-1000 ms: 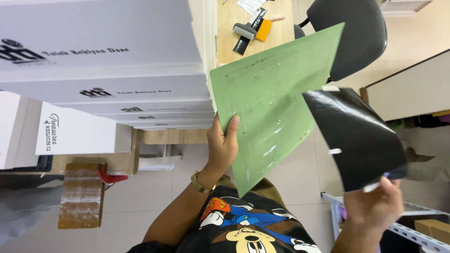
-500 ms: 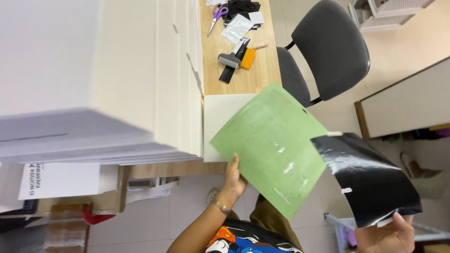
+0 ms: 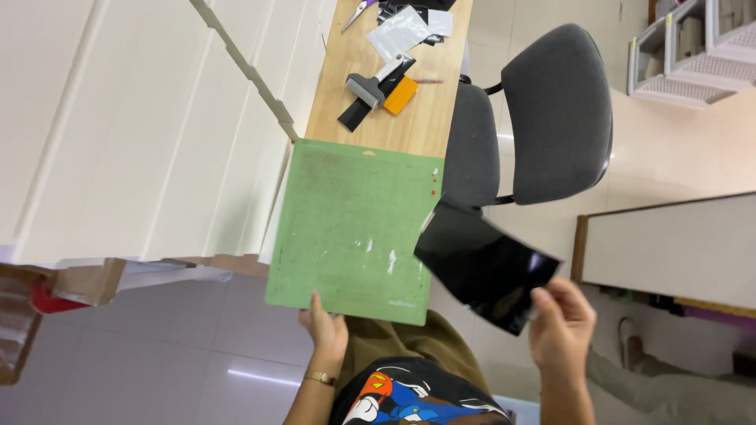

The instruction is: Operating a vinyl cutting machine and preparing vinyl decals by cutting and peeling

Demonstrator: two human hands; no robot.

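Centre of the frame: green cutting mat (image 3: 354, 228), flat and face-up toward the camera, its far edge lying over the near end of the wooden tabletop (image 3: 425, 118). Left hand (image 3: 324, 330) grips the mat at its near edge, thumb on top, fingers hidden under it. Mat surface shows scuffs and pale residue marks.

Right of centre: glossy black sheet (image 3: 482, 264), slightly bowed, overlapping the mat's lower right corner; whether it touches the mat there cannot be told. Right hand (image 3: 561, 323) pinches the sheet at its near right corner, fingers closed on the edge.

Judgement on handling: the mat is large and held at a single point, so it will sag or swing; resting its far edge on the tabletop steadies it. The black sheet is thin and flexible; a corner pinch lets it curl, so keeping it taut and square to the mat's edges would help it lie flat without creases.

Upper part of the frame, on the tabletop: a squeegee-like scraper (image 3: 368, 85), an orange block (image 3: 401, 94), scissors (image 3: 358, 12), clear packets (image 3: 399, 33). Right of the tabletop stands a grey office chair (image 3: 551, 110). White stacked boxes (image 3: 134, 126) fill the left.
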